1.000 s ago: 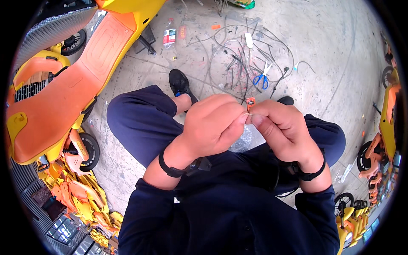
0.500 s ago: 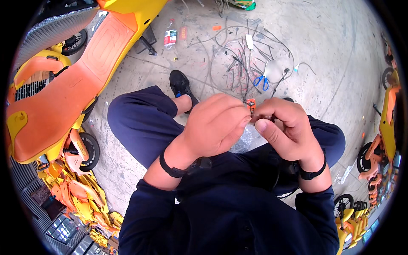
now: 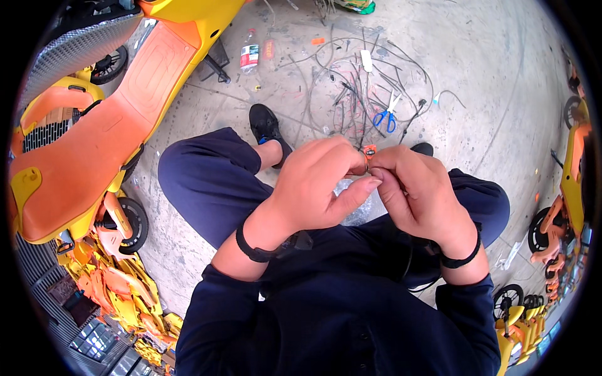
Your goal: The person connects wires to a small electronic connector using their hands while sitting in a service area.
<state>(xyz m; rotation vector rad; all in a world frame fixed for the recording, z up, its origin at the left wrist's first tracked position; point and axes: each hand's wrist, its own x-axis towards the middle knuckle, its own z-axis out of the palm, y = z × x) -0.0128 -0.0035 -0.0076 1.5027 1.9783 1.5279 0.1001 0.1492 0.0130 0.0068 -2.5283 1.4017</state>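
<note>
My left hand (image 3: 316, 185) and my right hand (image 3: 419, 193) meet in front of me over my lap, fingertips nearly touching. Each pinches with thumb and fingers; whatever lies between them is too small and covered to make out. Just beyond the fingertips shows a small orange and black piece (image 3: 369, 151); I cannot tell whether it is held or lies on the floor. Below the hands is crumpled clear plastic (image 3: 359, 212). Past them, blue-handled scissors (image 3: 385, 119) lie partly open among a tangle of thin dark and reddish cables (image 3: 360, 94) on the floor.
A white tag (image 3: 366, 61) lies on the cables. A clear plastic bottle (image 3: 249, 56) lies farther left. The orange and yellow scooter body (image 3: 94, 150) stands close on my left, above piled yellow and orange parts (image 3: 113, 282). More scooters (image 3: 552, 232) line the right.
The left thumb has swung out from under its fingers toward the right hand. The right fingers have closed together, hiding the dark thin thing seen between them before.
</note>
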